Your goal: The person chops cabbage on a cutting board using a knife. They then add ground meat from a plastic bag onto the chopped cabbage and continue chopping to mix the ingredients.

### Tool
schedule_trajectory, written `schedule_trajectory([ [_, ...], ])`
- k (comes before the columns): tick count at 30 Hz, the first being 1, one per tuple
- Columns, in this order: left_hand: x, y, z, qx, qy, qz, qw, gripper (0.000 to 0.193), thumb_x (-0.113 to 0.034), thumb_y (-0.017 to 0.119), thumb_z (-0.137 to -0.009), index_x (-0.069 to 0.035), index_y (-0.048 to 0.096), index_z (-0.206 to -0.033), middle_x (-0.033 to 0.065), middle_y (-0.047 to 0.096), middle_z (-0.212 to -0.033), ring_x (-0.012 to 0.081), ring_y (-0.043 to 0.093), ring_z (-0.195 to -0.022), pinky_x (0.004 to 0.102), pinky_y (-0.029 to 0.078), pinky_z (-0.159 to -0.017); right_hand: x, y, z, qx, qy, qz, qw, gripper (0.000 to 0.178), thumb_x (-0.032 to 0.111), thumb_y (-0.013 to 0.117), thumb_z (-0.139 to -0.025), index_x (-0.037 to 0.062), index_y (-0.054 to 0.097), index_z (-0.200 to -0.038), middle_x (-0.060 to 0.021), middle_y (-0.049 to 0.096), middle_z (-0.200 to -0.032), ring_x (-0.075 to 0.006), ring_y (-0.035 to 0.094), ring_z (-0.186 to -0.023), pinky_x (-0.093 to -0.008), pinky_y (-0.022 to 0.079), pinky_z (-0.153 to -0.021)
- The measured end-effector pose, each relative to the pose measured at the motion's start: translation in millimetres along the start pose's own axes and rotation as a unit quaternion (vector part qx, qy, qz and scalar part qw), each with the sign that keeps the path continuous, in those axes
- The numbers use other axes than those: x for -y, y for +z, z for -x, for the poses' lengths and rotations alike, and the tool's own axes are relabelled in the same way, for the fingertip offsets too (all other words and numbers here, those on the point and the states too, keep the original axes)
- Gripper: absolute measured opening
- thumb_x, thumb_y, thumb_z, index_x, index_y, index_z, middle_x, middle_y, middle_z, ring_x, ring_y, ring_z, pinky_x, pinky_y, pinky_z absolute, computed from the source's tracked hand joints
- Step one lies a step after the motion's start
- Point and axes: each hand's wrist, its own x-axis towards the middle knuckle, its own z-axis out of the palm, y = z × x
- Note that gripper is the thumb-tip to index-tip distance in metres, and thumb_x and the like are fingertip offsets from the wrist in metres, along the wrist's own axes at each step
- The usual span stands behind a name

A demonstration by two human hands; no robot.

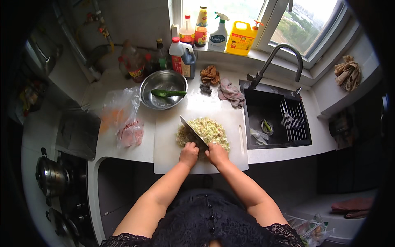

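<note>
A broad-bladed kitchen knife [191, 129] slants across a spread pile of finely chopped pale green and whitish food [212, 127] on a white cutting board [164, 142]. My right hand [217, 153] is closed round the knife's handle at the near right of the pile. Beside it, my left hand [189, 154] rests at the pile's near edge with fingers curled in, close to the blade. Whatever it may hold is hidden. Behind the board, a steel bowl [152, 103] has a green cucumber [168, 93] in it.
Left of the board lie clear plastic bags, one with pinkish meat [131, 133]. To the right is a black sink [257, 111] with a tall faucet [299, 61]. A crumpled cloth [231, 94] lies by the sink. Bottles line the sill; pots [51, 177] stand at far left.
</note>
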Motion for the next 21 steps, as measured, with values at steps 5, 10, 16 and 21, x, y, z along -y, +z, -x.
schedule_trajectory([
  [5, 7, 6, 3, -0.049, 0.014, 0.006, 0.999, 0.008, -0.007, 0.055, -0.069, -0.007, 0.058, -0.062, 0.0072, 0.055, -0.081, 0.0265, 0.056, -0.084, 0.0354, 0.052, -0.069, 13, -17, -5, 0.012, -0.016, 0.003, 1.000, 0.020, 0.025, 0.059, -0.079, 0.0080, 0.059, -0.091, -0.0195, 0.064, -0.083, -0.0385, 0.062, -0.082, -0.0490, 0.049, -0.072],
  [10, -2, -3, -1, -0.016, 0.003, -0.004, 1.000, 0.008, -0.008, 0.055, -0.069, -0.008, 0.059, -0.062, 0.0071, 0.055, -0.080, 0.0259, 0.056, -0.083, 0.0347, 0.052, -0.069, -2, 2, -5, 0.012, 0.004, 0.001, 1.000, 0.021, 0.025, 0.061, -0.078, 0.0083, 0.059, -0.090, -0.0168, 0.065, -0.080, -0.0379, 0.062, -0.081, -0.0483, 0.049, -0.072],
  [16, 0, -1, 2, -0.038, 0.004, 0.000, 0.999, 0.008, -0.008, 0.055, -0.069, -0.008, 0.060, -0.063, 0.0072, 0.057, -0.082, 0.0263, 0.057, -0.084, 0.0348, 0.052, -0.069, 9, -13, -3, -0.018, 0.002, 0.013, 1.000, 0.019, 0.025, 0.061, -0.078, 0.0093, 0.059, -0.089, -0.0167, 0.065, -0.080, -0.0369, 0.062, -0.081, -0.0476, 0.049, -0.072],
  [21, -1, 0, 1, -0.013, 0.008, -0.005, 1.000, 0.007, -0.008, 0.054, -0.069, -0.007, 0.061, -0.065, 0.0068, 0.057, -0.083, 0.0262, 0.057, -0.087, 0.0350, 0.052, -0.070, -7, -2, -4, 0.000, -0.001, 0.037, 0.999, 0.018, 0.024, 0.060, -0.078, 0.0094, 0.059, -0.089, -0.0174, 0.065, -0.080, -0.0368, 0.062, -0.081, -0.0472, 0.049, -0.071],
])
